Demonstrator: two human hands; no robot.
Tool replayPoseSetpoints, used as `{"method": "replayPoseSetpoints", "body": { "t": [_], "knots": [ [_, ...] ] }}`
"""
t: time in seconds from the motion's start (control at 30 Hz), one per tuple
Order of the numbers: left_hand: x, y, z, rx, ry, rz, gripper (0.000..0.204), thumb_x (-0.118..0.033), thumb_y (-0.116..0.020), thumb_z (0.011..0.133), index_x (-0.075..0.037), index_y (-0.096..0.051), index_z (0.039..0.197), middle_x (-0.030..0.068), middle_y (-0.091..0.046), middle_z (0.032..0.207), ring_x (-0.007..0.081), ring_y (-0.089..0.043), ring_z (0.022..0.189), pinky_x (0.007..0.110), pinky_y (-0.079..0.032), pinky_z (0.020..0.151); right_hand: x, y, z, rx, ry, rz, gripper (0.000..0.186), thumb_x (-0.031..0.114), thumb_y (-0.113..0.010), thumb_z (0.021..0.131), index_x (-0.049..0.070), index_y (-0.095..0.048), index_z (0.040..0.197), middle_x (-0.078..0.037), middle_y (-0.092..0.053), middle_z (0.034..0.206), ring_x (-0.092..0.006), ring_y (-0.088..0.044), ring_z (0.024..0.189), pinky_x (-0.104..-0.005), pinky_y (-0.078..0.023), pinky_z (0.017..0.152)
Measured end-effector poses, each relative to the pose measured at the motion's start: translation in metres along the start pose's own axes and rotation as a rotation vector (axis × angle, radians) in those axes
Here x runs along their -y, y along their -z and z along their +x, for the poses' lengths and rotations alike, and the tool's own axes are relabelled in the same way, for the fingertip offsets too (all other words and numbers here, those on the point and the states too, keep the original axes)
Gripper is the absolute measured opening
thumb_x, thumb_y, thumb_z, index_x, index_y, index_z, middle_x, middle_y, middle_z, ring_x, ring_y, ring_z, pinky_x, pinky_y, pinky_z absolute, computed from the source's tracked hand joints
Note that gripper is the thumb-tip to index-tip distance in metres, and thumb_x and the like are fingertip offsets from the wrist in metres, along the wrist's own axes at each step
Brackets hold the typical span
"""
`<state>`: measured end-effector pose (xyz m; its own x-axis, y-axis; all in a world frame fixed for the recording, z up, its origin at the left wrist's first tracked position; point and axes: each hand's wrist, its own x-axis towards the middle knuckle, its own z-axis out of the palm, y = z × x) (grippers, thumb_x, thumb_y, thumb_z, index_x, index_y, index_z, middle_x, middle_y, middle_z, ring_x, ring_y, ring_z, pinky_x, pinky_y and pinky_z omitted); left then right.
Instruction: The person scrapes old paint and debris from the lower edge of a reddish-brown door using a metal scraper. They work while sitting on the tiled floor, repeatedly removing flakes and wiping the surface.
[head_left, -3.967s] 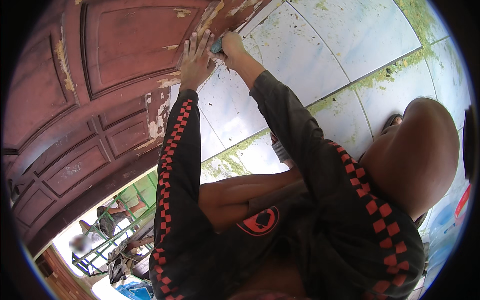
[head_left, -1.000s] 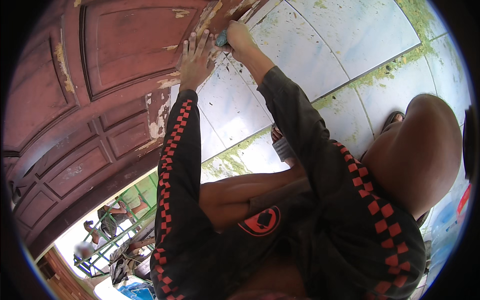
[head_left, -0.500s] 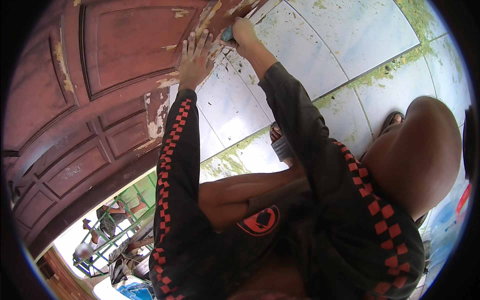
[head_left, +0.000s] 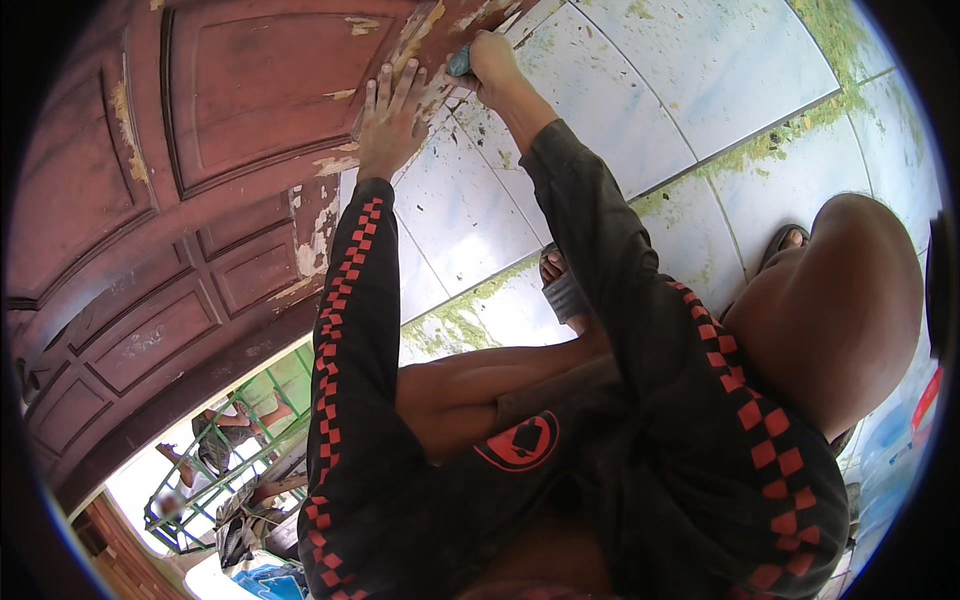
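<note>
My left hand (head_left: pixel 390 125) lies flat with fingers spread against the lower part of a reddish-brown panelled wooden door (head_left: pixel 270 80). Just to its right, my right hand (head_left: pixel 497 68) is closed around a hand tool with a blue-green handle (head_left: pixel 460 63). That fist is close to the door's bottom edge, low over the tiles. The tool's working end is mostly hidden, so I cannot tell its exact kind. Around both hands the door's paint is peeling, and pale bare patches (head_left: pixel 335 165) show.
White floor tiles (head_left: pixel 610 110) carry dark flakes and green-yellow debris (head_left: pixel 790 130) along a step edge. My sandalled feet (head_left: pixel 565 290) rest on the lower tiles. Beyond the door, at lower left, are green metal bars (head_left: pixel 270 400) and another person (head_left: pixel 225 435). Clear plastic (head_left: pixel 890 450) lies at right.
My right hand has shifted slightly up and to the right with the blue-green handle. My left hand stays in place on the door.
</note>
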<state>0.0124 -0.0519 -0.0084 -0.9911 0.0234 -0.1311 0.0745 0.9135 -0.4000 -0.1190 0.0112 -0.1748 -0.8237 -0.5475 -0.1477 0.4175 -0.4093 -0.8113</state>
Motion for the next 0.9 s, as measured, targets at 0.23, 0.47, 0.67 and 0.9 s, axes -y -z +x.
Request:
{"method": "replayPoseSetpoints", "body": {
  "t": [0.23,0.47,0.67,0.9],
  "knots": [
    [0.015,-0.007,-0.056,0.073,0.089,0.035,0.087,-0.025,-0.069,0.084,-0.019,-0.031,0.163,0.0038,-0.02,0.172,0.0397,-0.021,0.156,0.058,-0.022,0.125,0.109,-0.028,-0.065,0.002,-0.568,0.453,0.029,0.021,-0.032,0.108,-0.004,-0.046,0.107,-0.017,-0.061,0.091,-0.0269,-0.068,0.072,-0.0377,-0.067,0.06],
    [0.014,-0.008,-0.057,0.076,0.095,0.029,0.088,-0.026,-0.069,0.084,-0.019,-0.03,0.163,0.0036,-0.02,0.172,0.0402,-0.021,0.156,0.058,-0.022,0.126,0.114,-0.029,-0.057,-0.031,-0.557,0.54,0.033,0.021,-0.032,0.109,-0.007,-0.049,0.112,-0.018,-0.062,0.091,-0.027,-0.069,0.071,-0.0357,-0.066,0.057],
    [0.012,-0.006,-0.046,0.09,0.084,0.068,0.088,-0.027,-0.069,0.085,-0.019,-0.03,0.163,0.0033,-0.02,0.172,0.0399,-0.021,0.156,0.057,-0.02,0.126,0.127,-0.019,-0.049,-0.013,-0.53,0.492,0.03,0.017,-0.031,0.107,-0.006,-0.046,0.12,-0.018,-0.063,0.093,-0.0289,-0.071,0.074,-0.0354,-0.068,0.06],
    [0.011,-0.009,-0.048,0.081,0.082,0.043,0.087,-0.027,-0.068,0.085,-0.019,-0.03,0.163,0.0033,-0.02,0.172,0.0396,-0.019,0.156,0.057,-0.021,0.126,0.128,-0.018,-0.057,-0.053,-0.511,0.478,0.021,0.004,-0.042,0.101,-0.011,-0.056,0.106,-0.024,-0.065,0.095,-0.0366,-0.073,0.076,-0.0444,-0.067,0.059]
  ]
}}
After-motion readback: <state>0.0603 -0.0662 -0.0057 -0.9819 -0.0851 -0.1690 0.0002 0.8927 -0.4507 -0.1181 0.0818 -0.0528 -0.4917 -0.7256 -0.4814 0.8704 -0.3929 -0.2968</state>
